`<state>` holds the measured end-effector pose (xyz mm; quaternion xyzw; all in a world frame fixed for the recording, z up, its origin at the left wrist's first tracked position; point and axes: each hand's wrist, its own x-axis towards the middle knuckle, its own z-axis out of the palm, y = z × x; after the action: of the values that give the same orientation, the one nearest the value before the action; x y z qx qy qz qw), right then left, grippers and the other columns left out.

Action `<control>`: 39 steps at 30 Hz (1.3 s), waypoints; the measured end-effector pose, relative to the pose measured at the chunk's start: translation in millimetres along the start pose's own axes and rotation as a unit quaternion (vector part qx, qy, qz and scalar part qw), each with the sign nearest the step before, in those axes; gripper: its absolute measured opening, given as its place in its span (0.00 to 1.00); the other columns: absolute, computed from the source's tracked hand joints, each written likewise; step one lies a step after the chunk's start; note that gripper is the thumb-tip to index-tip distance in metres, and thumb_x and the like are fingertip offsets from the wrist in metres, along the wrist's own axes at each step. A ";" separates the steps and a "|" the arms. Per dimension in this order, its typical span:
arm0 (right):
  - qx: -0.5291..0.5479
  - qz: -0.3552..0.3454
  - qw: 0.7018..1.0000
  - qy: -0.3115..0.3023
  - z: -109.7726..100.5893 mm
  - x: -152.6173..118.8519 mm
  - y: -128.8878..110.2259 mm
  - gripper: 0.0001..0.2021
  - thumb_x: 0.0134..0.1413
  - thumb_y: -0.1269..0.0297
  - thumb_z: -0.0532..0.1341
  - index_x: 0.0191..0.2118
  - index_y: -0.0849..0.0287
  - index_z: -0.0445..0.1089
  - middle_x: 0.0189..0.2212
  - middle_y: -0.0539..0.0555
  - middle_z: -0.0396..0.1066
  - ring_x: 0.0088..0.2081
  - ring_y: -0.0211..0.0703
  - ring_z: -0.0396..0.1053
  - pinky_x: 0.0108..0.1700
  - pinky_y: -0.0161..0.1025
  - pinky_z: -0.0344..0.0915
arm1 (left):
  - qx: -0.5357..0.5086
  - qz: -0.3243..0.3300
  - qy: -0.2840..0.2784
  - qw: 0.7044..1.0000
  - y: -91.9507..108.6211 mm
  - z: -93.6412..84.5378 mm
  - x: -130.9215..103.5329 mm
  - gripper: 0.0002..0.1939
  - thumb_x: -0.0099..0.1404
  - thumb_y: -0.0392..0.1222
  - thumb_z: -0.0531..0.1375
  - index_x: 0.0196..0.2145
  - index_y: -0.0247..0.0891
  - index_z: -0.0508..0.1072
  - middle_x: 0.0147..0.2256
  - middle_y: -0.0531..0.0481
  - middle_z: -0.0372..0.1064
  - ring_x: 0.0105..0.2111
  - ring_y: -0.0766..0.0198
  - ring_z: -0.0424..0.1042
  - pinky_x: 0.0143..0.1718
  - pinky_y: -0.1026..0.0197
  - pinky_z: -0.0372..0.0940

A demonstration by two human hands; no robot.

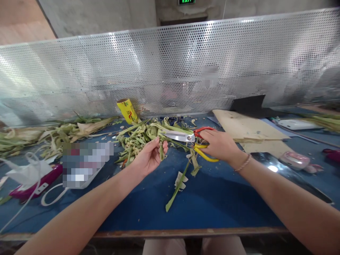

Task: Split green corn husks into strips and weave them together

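My left hand (150, 156) pinches a small bunch of green leaf strips (162, 149) at the front of a heap of knotted, curled leaf strips (136, 140). In my right hand (221, 144) is a pair of scissors (176, 135) with one red and one yellow handle. The steel blades point left and lie just above my left fingertips, close to the strips. Whether the blades touch a strip cannot be made out. A loose strip of leaf (174, 198) lies on the blue tabletop (212, 202) below the scissors.
A yellow cardboard tube (128, 110) leans behind the heap, before a perforated metal screen (170, 63). Long leaves (87, 129) and a white-corded device (87, 170) lie left. On the right are brown paper sheets (244, 124), a dark phone-like slab (292, 180) and a pink object (294, 160).
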<state>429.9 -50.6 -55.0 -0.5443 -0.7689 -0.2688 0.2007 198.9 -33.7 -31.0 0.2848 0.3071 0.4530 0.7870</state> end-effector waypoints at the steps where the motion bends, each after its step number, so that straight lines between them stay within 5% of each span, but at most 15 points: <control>1: 0.003 -0.002 1.000 -0.001 0.2 -0.1 1.0 0.15 0.51 0.54 0.51 0.31 0.60 0.67 0.26 0.55 0.71 0.29 0.42 0.66 0.26 0.35 0.53 | 0.000 -0.001 0.003 1.000 0.1 -0.1 0.3 0.12 0.63 0.32 0.48 0.22 0.33 0.64 0.19 0.52 0.66 0.18 0.75 0.68 0.21 0.75 0.66; 6: 0.032 -0.001 0.999 -0.009 3.1 -0.1 2.2 0.13 0.50 0.56 0.52 0.28 0.59 0.66 0.25 0.54 0.70 0.27 0.41 0.66 0.25 0.35 0.52 | 0.011 0.017 -0.006 1.000 -1.2 -2.8 3.3 0.11 0.62 0.32 0.49 0.23 0.33 0.65 0.20 0.52 0.67 0.18 0.74 0.68 0.22 0.74 0.67; 13: 0.077 0.086 0.993 -0.017 5.7 2.4 -2.0 0.15 0.52 0.52 0.50 0.30 0.60 0.61 0.26 0.55 0.69 0.26 0.43 0.65 0.26 0.35 0.52 | 0.050 0.103 -0.032 0.993 -6.3 -12.0 14.7 0.07 0.56 0.28 0.55 0.22 0.33 0.66 0.21 0.51 0.68 0.22 0.71 0.70 0.26 0.70 0.68; 19: 0.044 0.083 0.994 -0.047 1.6 1.5 -4.5 0.18 0.52 0.50 0.49 0.39 0.62 0.59 0.34 0.59 0.69 0.31 0.48 0.67 0.25 0.36 0.51 | 0.066 0.136 -0.044 0.988 -8.3 -18.6 22.7 0.04 0.51 0.29 0.60 0.23 0.33 0.67 0.22 0.52 0.69 0.25 0.69 0.70 0.31 0.65 0.68; 29: 0.046 0.097 0.993 -0.057 4.6 1.4 -2.1 0.18 0.51 0.51 0.51 0.39 0.61 0.59 0.36 0.58 0.69 0.34 0.49 0.67 0.27 0.37 0.54 | 0.120 0.161 -0.060 0.978 -9.2 -20.1 20.4 0.15 0.55 0.31 0.58 0.41 0.38 0.65 0.26 0.51 0.71 0.27 0.67 0.72 0.32 0.62 0.68; 33: 0.105 0.113 0.987 -0.048 8.6 1.7 -4.0 0.17 0.50 0.52 0.51 0.38 0.61 0.58 0.35 0.60 0.68 0.35 0.50 0.67 0.30 0.38 0.57 | 0.145 0.203 -0.027 0.968 -9.7 -16.9 18.9 0.16 0.54 0.33 0.59 0.41 0.37 0.63 0.26 0.51 0.72 0.25 0.67 0.72 0.30 0.63 0.68; 36: 0.239 0.145 0.959 -0.053 10.2 3.9 -12.9 0.14 0.50 0.53 0.52 0.33 0.60 0.57 0.31 0.58 0.67 0.33 0.47 0.66 0.32 0.39 0.60 | 0.163 0.239 -0.003 0.957 -10.7 -17.6 19.7 0.14 0.52 0.35 0.61 0.36 0.38 0.63 0.25 0.53 0.71 0.25 0.66 0.72 0.31 0.62 0.68; 39: 0.408 0.194 0.889 -0.068 12.7 6.1 -27.5 0.12 0.47 0.54 0.54 0.29 0.57 0.55 0.28 0.55 0.67 0.29 0.42 0.65 0.31 0.39 0.62 | 0.203 0.253 -0.009 0.946 -13.6 -19.5 19.5 0.14 0.51 0.37 0.62 0.34 0.38 0.63 0.24 0.54 0.71 0.26 0.65 0.73 0.33 0.61 0.68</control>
<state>401.7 -45.4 -66.6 -0.5698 -0.7015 0.1511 0.4004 199.6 -18.8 -57.9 0.5113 0.3033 0.5628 0.5743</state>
